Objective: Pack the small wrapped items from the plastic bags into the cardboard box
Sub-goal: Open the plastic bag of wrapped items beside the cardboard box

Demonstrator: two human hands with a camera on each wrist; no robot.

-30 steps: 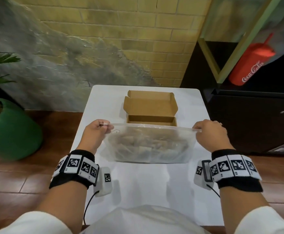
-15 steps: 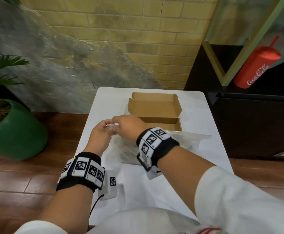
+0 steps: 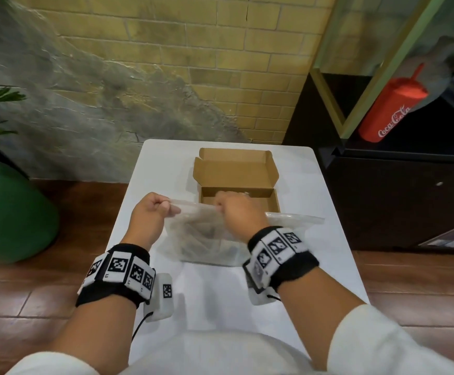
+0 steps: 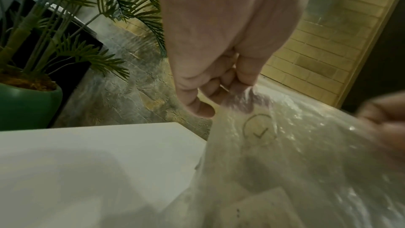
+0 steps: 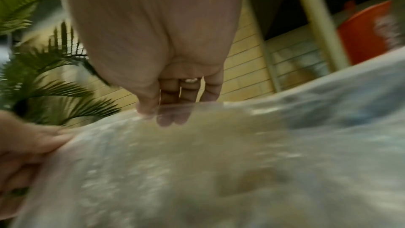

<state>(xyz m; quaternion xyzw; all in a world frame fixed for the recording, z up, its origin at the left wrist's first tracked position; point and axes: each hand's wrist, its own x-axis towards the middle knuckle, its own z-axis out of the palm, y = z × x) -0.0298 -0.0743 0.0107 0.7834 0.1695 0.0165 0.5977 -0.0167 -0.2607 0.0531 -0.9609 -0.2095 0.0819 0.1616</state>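
Note:
A clear plastic bag (image 3: 207, 236) holding several small brownish wrapped items stands on the white table (image 3: 336, 255), just in front of the open cardboard box (image 3: 236, 182). My left hand (image 3: 154, 212) pinches the bag's top left corner (image 4: 238, 96), above a printed check mark. My right hand (image 3: 234, 212) pinches the top edge near its middle (image 5: 175, 110). The strip of edge between the hands is stretched taut; the right part of the edge hangs slack. The box's inside looks bare where it shows; my right hand hides part of it.
A green pot with a palm (image 3: 9, 212) stands on the floor at the left. A dark cabinet (image 3: 398, 201) with a red Coca-Cola cup (image 3: 390, 112) is close on the right. A brick wall rises behind the table.
My right hand went from the bag's right corner across to the left hand, then slid back to the middle of the top edge. My left hand kept its pinch on the left corner.

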